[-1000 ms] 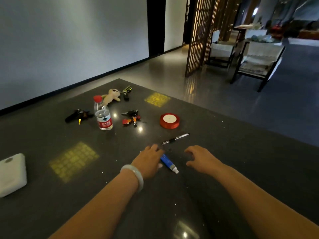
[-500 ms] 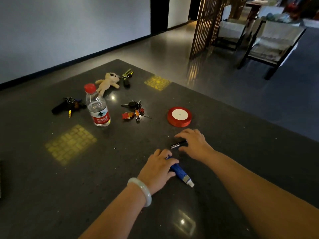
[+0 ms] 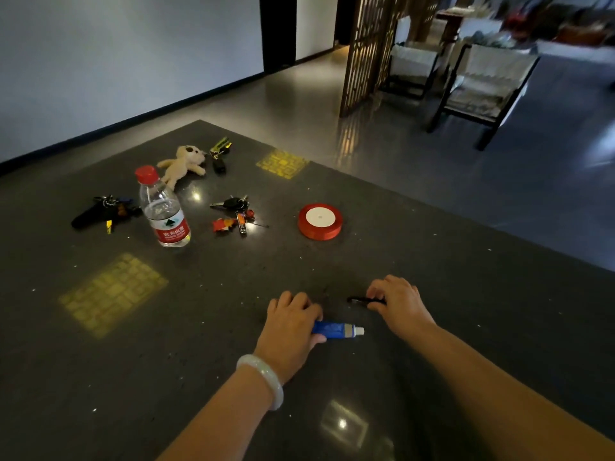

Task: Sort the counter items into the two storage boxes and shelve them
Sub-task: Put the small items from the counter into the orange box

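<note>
Dark speckled bench (image 3: 432,294), seen from the head camera, carrying every item to be sorted; no storage box and no shelf appear in view, so the sorting is judged to be at its very start, with nothing yet boxed. Largest of the loose items is the water bottle (image 3: 163,207), upright with a red cap, at the left; behind it lies a plush toy (image 3: 183,164), and just beside that a small green and black key fob (image 3: 219,156). A red ribbon spool (image 3: 320,221) lies flat near the middle of the bench, well apart from both hands. Two bunches of keys remain untouched: one (image 3: 103,212) to the left of the bottle, one (image 3: 236,214) to its right. Left hand (image 3: 289,327), with a pale bangle (image 3: 263,380) at the wrist, has its grip closed round the blue tube (image 3: 336,330), whose white cap end points right and which seems to rest on the bench. Right hand (image 3: 399,302) curls its fingers over the dark pen (image 3: 362,300), its grip pinching one end while the other end shows to the left. Left to do, as judged: lift both, box all items, shelve the boxes
</note>
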`<state>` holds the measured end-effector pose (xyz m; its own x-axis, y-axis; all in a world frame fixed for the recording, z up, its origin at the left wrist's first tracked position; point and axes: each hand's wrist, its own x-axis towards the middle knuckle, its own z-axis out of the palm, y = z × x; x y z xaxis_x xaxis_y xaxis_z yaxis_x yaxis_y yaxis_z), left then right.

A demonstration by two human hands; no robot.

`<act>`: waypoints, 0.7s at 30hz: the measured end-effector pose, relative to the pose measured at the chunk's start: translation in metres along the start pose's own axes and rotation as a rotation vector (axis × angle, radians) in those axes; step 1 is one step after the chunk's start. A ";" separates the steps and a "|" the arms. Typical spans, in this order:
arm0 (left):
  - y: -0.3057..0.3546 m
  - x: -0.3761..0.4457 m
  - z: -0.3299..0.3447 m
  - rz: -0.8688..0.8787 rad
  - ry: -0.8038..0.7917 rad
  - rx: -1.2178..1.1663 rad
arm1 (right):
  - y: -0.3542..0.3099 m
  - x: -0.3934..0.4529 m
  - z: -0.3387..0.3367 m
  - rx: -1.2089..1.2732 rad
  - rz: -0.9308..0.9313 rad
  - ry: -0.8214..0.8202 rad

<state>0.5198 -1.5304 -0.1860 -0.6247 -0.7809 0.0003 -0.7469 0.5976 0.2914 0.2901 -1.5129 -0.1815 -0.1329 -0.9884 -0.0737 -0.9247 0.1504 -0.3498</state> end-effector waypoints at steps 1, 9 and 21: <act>0.005 -0.002 0.000 0.010 -0.019 -0.007 | 0.007 -0.011 -0.004 0.029 0.026 -0.005; 0.068 -0.021 0.006 -0.019 -0.164 -0.334 | 0.050 -0.097 -0.048 0.387 0.266 0.159; 0.259 -0.038 -0.004 0.163 -0.070 -0.563 | 0.139 -0.280 -0.151 0.511 0.301 0.432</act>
<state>0.3511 -1.3466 -0.1062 -0.7489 -0.6620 0.0297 -0.4166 0.5053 0.7557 0.1448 -1.2185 -0.0687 -0.5818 -0.8068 0.1027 -0.5581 0.3042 -0.7720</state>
